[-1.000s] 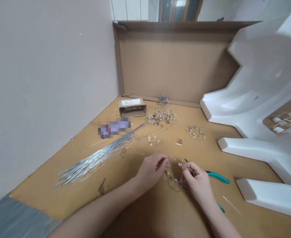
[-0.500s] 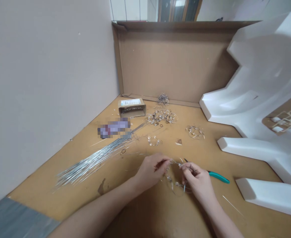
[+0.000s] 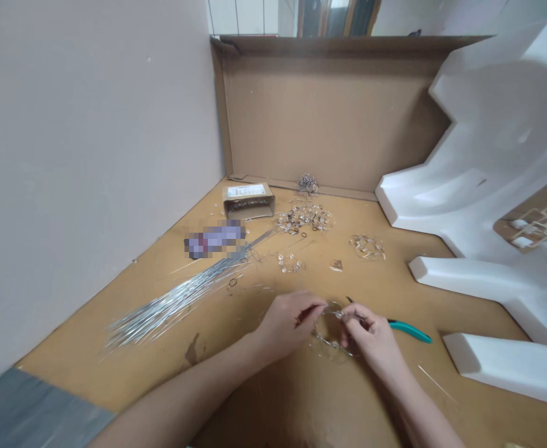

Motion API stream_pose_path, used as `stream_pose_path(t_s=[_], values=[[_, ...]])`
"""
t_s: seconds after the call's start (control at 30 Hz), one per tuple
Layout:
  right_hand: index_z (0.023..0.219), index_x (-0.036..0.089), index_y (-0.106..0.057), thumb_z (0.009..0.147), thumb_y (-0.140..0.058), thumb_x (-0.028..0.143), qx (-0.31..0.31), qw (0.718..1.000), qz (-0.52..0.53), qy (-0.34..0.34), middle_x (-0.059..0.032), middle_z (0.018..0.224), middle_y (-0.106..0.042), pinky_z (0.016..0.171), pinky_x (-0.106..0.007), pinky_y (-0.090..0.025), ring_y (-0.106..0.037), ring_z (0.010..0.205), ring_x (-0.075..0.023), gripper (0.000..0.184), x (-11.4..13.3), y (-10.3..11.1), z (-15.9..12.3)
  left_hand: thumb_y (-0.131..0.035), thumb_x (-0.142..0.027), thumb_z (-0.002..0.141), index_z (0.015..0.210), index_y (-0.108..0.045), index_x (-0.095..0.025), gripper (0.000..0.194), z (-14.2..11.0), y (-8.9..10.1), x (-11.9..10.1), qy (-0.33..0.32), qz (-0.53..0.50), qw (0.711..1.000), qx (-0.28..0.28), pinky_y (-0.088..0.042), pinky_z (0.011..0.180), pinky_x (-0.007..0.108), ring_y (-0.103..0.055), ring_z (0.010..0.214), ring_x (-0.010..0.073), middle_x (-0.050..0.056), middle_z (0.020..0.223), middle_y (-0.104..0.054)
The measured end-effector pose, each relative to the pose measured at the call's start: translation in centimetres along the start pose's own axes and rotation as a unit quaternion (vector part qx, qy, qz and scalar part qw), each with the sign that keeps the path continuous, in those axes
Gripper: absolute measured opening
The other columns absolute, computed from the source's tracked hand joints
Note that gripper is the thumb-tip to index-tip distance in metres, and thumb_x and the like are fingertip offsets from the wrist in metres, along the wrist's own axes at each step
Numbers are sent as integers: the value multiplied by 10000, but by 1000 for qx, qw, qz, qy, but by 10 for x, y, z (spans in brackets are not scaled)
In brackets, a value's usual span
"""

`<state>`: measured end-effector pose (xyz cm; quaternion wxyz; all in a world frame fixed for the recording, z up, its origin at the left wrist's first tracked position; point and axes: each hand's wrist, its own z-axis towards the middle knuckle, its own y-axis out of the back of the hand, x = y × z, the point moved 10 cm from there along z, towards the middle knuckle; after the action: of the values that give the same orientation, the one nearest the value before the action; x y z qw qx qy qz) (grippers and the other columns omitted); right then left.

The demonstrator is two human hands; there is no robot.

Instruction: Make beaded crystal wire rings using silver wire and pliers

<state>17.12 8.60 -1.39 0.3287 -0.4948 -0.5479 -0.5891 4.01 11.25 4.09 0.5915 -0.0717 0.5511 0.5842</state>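
"Clear-beaded wire ring (image 3: 329, 333): where have you got it?"
"Up between your hands, over the tan wooden counter (image 3: 273, 398)."
"Grip?"
"Your left hand (image 3: 292, 320) is pinched together on the ring's wire. Your right hand (image 3: 371, 336) is closed at its top edge, teal-handled pliers (image 3: 408, 331) running out beneath."
"Around you?"
"Bundle of straight silver wires (image 3: 175, 308) to your left. Heap of small glass beads and metal rings (image 3: 303, 218) ahead, just beside a small cardboard box (image 3: 248, 201)."
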Motion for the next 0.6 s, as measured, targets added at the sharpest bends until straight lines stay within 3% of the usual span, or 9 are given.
stream_pose_path(t_s=[0.27,0.6], values=[[575,189,-484,629,-457,229,3,997,-54,49,79,445,-347,418,-191,-278,-334,414,-74,72,5,1,1,-381,-219,846,825,-608,-182,231,0,-9,-9,-20,25,999,35,-375,584,185,-484,593,88,-5,636,-560],[582,184,-490,654,-455,245,41,997,-54,35,65,467,-391,433,-201,-312,-376,429,-83,101,6,-10,-2,-368,-188,837,812,-605,-196,238,-6,-20,-13,-79,164,982,45,-335,555,199,-499,595,93,1,652,-557]])
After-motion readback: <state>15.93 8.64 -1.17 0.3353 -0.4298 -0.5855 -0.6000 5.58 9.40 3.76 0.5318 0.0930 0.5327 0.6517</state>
